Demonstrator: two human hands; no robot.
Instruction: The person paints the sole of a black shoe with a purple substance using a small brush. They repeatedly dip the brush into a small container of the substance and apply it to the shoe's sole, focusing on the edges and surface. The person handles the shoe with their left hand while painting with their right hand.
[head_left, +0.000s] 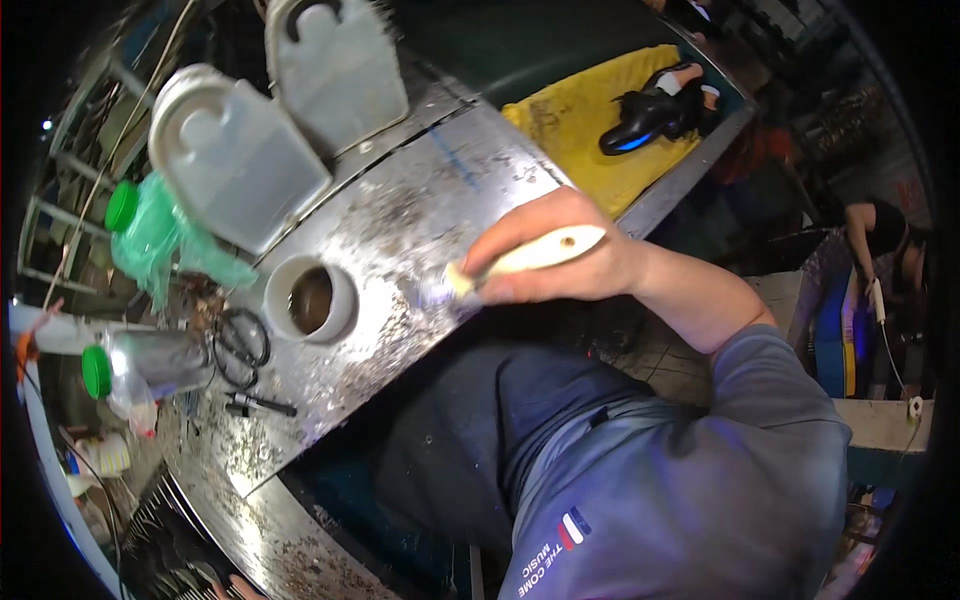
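My right hand (545, 255) reaches in from the right, its fingers wrapped round the pale wooden handle (555, 248) of a brush. Its bristle end (437, 292) points left, blurred, over the metal worktop (400, 225). Left of the brush is a white cup (345, 305) with dark brown liquid (310, 300) in it. Scissors with black handles (240, 347) lie beside the cup, and a small black tool (262, 405) is closer to the worktop's near edge. Fingertips (240, 588) show at the bottom left by a dark ribbed item (170, 545); I cannot tell whose they are.
Two pale plastic bins (235, 165) stand at the back left. Near them are a green-capped clear bottle (155, 362) and a green plastic bag (150, 235). Further back, a black item with a blue patch (640, 135) lies on yellow cloth (570, 110). Another person (860, 225) works at the far right.
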